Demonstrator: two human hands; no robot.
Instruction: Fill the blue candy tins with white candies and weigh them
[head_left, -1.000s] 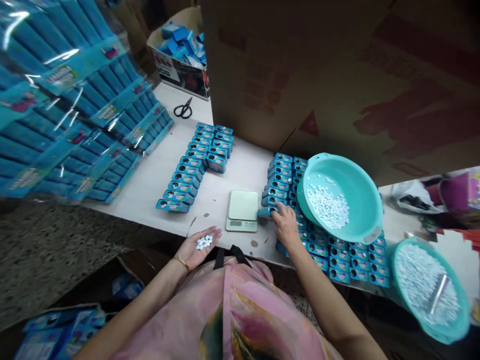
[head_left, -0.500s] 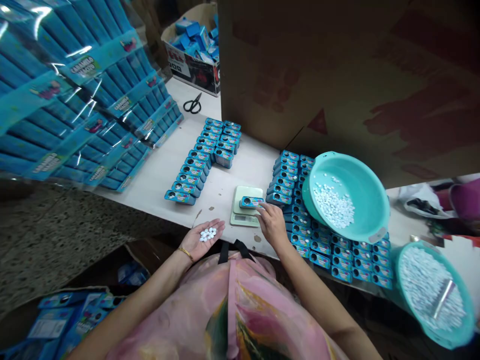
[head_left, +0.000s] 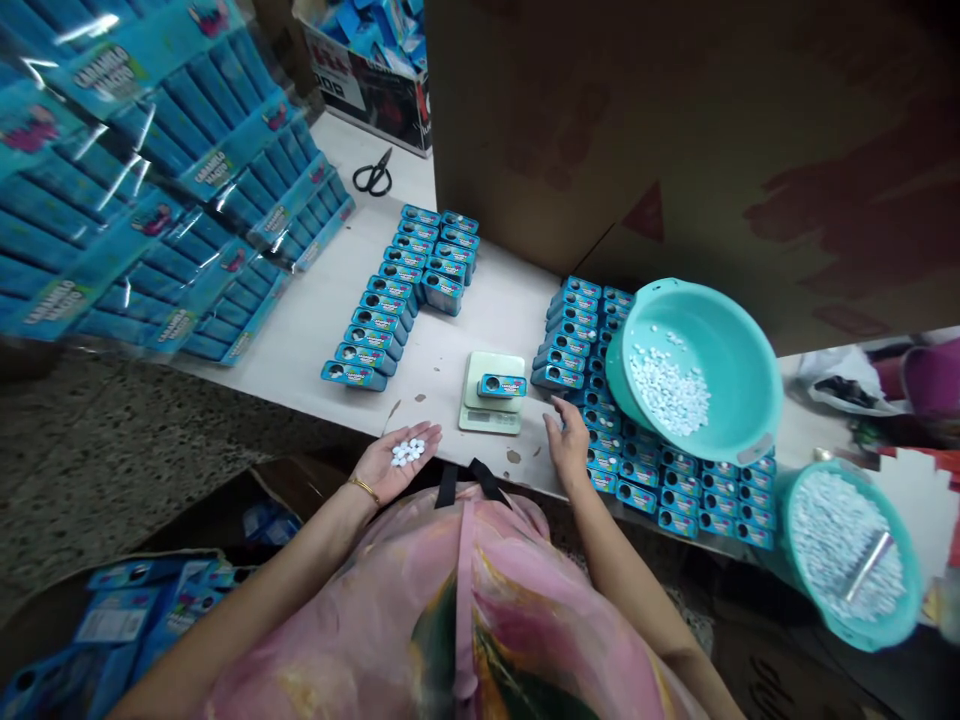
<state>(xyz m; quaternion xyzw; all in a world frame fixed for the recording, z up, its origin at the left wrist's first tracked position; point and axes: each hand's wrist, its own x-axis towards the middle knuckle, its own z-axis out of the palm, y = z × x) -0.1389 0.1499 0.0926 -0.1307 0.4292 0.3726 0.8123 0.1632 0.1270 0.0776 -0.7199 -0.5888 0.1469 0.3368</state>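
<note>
My left hand (head_left: 392, 464), palm up at the table's front edge, holds a small heap of white candies (head_left: 408, 453). My right hand (head_left: 568, 440) is empty, its thumb and fingers apart, between the scale and the packed boxes. One small blue box (head_left: 502, 386) lies across the pale green kitchen scale (head_left: 489, 420), apart from both hands. Its dark round opening faces up. To the right are rows of blue boxes (head_left: 560, 376), several with white candies on top. A turquoise basin (head_left: 739, 350) with loose candies rests over part of these rows.
More blue boxes (head_left: 379, 320) stand in rows at left centre. Black scissors (head_left: 373, 178) lie behind them. Plastic-wrapped box packs (head_left: 172, 190) fill the left side. A large cardboard box (head_left: 600, 120) walls off the back. A second basin (head_left: 847, 632) holds candies and a metal scoop (head_left: 868, 565).
My right hand has left the box on the scale and drawn back to the right. The left hand still carries the candies. The whole view has shifted slightly.
</note>
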